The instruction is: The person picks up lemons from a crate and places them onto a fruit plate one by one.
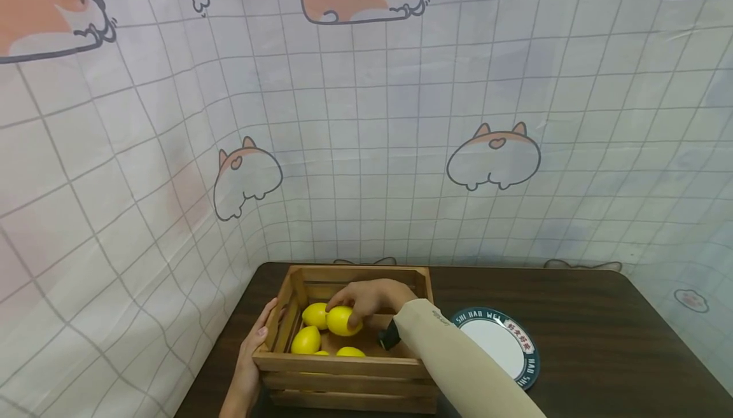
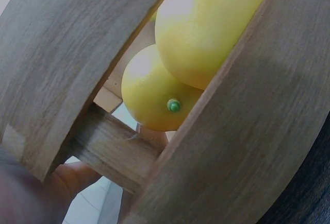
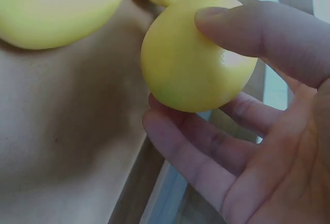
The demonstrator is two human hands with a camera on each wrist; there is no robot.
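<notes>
Inside the crate (image 1: 343, 381): right hand (image 1: 371, 297) grasping a lemon (image 1: 342, 322)
At the left side: left hand (image 1: 250, 353) gripping the crate

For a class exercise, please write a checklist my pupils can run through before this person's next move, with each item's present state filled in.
1. Lemon gripped by the right hand: ok.
2. Crate steadied: ok, the left hand holds its left side.
3. Held lemon outside the crate: not ok, it is within the walls.
4. Held lemon apart from the lemon behind it: cannot tell, they overlap in the head view.
5. Whole plate bare: cannot tell, the sleeve hides part of it.
</notes>
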